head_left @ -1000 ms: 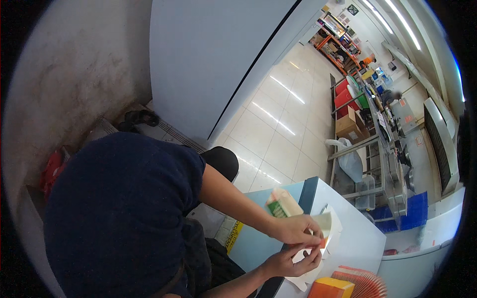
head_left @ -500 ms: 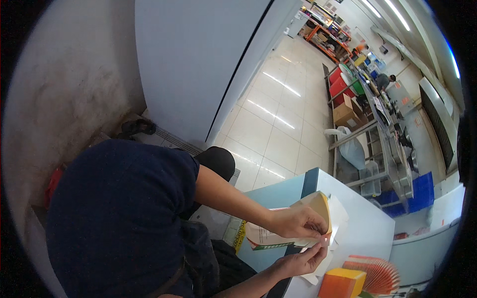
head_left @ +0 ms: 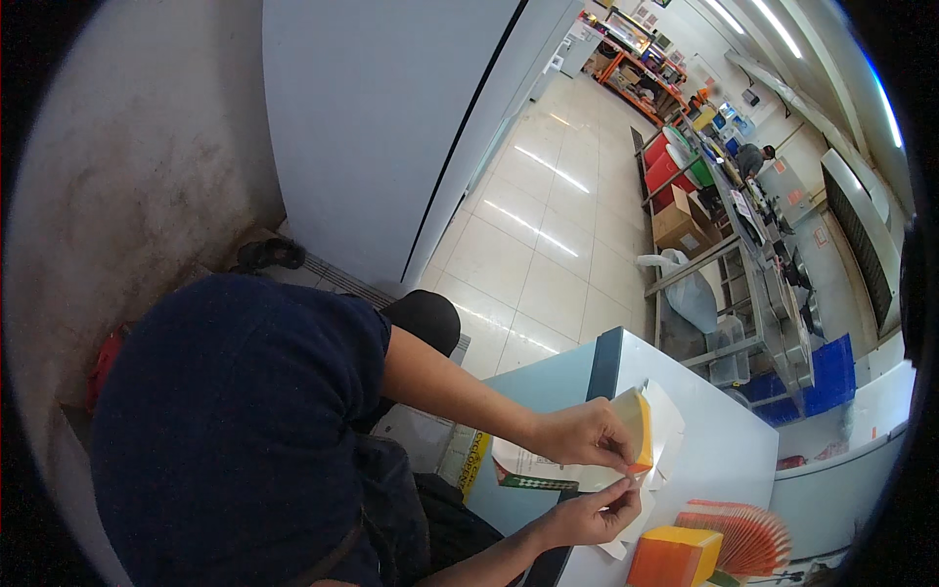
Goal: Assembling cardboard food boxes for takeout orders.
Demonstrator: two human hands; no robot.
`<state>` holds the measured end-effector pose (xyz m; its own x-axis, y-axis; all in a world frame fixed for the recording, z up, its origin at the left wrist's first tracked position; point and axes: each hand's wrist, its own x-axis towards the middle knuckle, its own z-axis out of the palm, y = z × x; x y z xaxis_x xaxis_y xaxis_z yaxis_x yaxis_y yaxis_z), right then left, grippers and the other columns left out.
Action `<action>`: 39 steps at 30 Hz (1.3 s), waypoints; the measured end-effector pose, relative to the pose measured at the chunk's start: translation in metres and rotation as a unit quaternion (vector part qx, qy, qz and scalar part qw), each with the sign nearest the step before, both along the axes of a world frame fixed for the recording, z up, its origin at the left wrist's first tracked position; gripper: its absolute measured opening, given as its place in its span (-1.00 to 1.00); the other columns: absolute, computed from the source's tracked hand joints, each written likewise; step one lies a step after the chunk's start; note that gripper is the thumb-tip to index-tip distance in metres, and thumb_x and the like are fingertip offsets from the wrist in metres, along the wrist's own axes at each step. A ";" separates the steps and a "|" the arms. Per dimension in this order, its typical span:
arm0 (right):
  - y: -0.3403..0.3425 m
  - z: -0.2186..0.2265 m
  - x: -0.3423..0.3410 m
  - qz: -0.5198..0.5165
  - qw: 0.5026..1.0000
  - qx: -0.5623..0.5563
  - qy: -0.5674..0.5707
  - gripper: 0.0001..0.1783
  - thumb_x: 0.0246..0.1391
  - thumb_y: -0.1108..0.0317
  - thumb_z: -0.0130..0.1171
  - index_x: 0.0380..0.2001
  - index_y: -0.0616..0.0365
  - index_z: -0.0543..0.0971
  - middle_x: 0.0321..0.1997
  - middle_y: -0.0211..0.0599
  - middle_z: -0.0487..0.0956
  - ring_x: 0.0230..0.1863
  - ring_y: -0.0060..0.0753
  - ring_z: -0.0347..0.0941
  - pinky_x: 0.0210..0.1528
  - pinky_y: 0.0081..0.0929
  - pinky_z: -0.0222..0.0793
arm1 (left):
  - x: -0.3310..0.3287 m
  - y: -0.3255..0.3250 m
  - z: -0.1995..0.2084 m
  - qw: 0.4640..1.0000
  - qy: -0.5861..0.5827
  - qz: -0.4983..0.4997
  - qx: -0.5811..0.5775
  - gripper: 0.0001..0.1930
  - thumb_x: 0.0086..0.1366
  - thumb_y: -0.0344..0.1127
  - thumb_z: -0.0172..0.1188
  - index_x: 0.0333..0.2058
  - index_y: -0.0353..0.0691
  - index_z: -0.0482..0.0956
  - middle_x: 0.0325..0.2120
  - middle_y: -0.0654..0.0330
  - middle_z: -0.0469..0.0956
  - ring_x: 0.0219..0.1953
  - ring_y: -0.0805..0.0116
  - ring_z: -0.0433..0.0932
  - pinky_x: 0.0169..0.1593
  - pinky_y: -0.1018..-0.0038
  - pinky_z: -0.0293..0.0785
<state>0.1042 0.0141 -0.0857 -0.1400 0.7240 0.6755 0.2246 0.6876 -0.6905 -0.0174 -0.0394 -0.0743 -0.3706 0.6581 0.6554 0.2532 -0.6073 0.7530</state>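
Note:
Both of my hands work at a partly folded paper carton [head_left: 631, 416], cream inside with a yellow edge and some orange. My left hand [head_left: 593, 435] comes from above and pinches its yellow edge near the lower corner. Just below, my right hand [head_left: 593, 516] is closed, its thumb and fingertips pressed together at that same corner. A printed panel [head_left: 533, 472] with a dark green checked strip extends to the left under my left wrist; whether it belongs to the same carton I cannot tell. Pale flaps [head_left: 667, 421] lie beneath and beside the carton.
The work lies on a white-topped cabinet [head_left: 709, 426]. A yellow-orange box [head_left: 675, 558] and a fanned stack of orange folded cartons [head_left: 748, 528] stand at its near end. A grey door [head_left: 381, 127] rises ahead. Metal tables [head_left: 719, 264] line the right, where a person [head_left: 753, 158] works.
Both hands stay at the carton's corner with only slight finger movement. The printed panel at the left has tipped a little, showing more of its checked strip. The view has shifted slightly.

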 end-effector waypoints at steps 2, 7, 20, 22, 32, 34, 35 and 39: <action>0.002 -0.001 0.001 0.025 1.000 -0.009 -0.015 -0.80 0.21 0.37 0.06 -0.30 0.34 0.50 -0.37 -0.31 0.47 -0.33 -0.49 0.37 -0.25 -0.56 0.34 | 0.001 -0.001 -0.001 1.000 -0.008 -0.008 0.004 -0.88 0.15 -0.43 0.23 -0.37 -0.37 0.63 -0.43 0.08 0.64 -0.42 0.36 0.62 -0.27 0.54 0.52; 0.004 0.001 0.001 0.068 0.993 0.057 -0.075 -0.82 0.20 0.39 0.05 -0.32 0.32 0.51 -0.44 -0.35 0.43 -0.38 -0.52 0.31 -0.32 -0.55 0.30 | -0.002 -0.004 -0.002 0.999 0.046 0.017 -0.017 -0.91 0.13 -0.45 0.23 -0.40 -0.35 0.63 -0.42 0.11 0.62 -0.35 0.42 0.60 -0.22 0.55 0.51; -0.008 0.008 -0.005 0.127 0.978 -0.158 0.048 -0.76 0.17 0.43 0.07 -0.17 0.40 0.53 -0.17 -0.21 0.55 -0.13 -0.43 0.45 0.01 -0.50 0.37 | -0.001 -0.006 0.003 0.994 -0.076 -0.016 -0.073 -0.92 0.11 -0.46 0.25 -0.41 -0.34 0.62 -0.40 0.17 0.60 -0.30 0.40 0.56 -0.23 0.57 0.49; -0.011 0.006 -0.007 0.125 0.978 -0.160 0.044 -0.76 0.18 0.42 0.07 -0.17 0.39 0.52 -0.17 -0.21 0.55 -0.13 -0.43 0.45 0.02 -0.50 0.36 | 0.001 -0.009 0.004 0.995 -0.068 -0.020 -0.073 -0.92 0.11 -0.46 0.24 -0.41 -0.34 0.61 -0.39 0.17 0.59 -0.29 0.39 0.55 -0.22 0.57 0.49; -0.001 0.006 0.001 0.058 0.992 0.091 -0.069 -0.82 0.16 0.40 0.12 -0.25 0.31 0.51 -0.34 -0.28 0.49 -0.31 -0.45 0.36 -0.24 -0.52 0.32 | -0.002 -0.002 0.003 0.987 -0.120 -0.106 -0.022 -0.97 0.13 -0.51 0.22 -0.44 -0.35 0.58 -0.32 0.18 0.53 -0.22 0.43 0.54 -0.16 0.54 0.55; -0.002 0.008 0.001 0.046 0.991 0.091 -0.082 -0.82 0.16 0.40 0.12 -0.25 0.31 0.51 -0.32 -0.28 0.50 -0.29 -0.44 0.38 -0.22 -0.49 0.34 | -0.002 -0.002 0.003 0.986 -0.121 -0.114 -0.032 -0.96 0.13 -0.50 0.23 -0.43 -0.35 0.59 -0.32 0.18 0.53 -0.23 0.44 0.54 -0.15 0.55 0.54; -0.002 0.008 0.001 0.057 0.993 0.076 -0.074 -0.82 0.16 0.41 0.10 -0.24 0.31 0.51 -0.30 -0.27 0.51 -0.27 -0.43 0.40 -0.19 -0.49 0.35 | -0.002 -0.003 0.005 0.984 -0.123 -0.124 -0.040 -0.96 0.13 -0.50 0.23 -0.43 -0.35 0.60 -0.32 0.18 0.54 -0.23 0.44 0.54 -0.15 0.56 0.52; 0.002 0.007 0.005 0.105 0.990 0.060 -0.070 -0.81 0.18 0.43 0.06 -0.20 0.34 0.50 -0.24 -0.22 0.53 -0.22 -0.42 0.45 -0.12 -0.53 0.38 | -0.012 -0.001 0.005 0.984 -0.097 -0.125 -0.080 -0.94 0.13 -0.49 0.24 -0.42 -0.36 0.61 -0.35 0.17 0.54 -0.25 0.43 0.55 -0.15 0.59 0.50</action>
<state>0.1089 0.0163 -0.0789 -0.3780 0.5843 0.7181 0.1557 0.8047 -0.5728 -0.0295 -0.0405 -0.0690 -0.2917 0.8339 0.4684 -0.0465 -0.5015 0.8639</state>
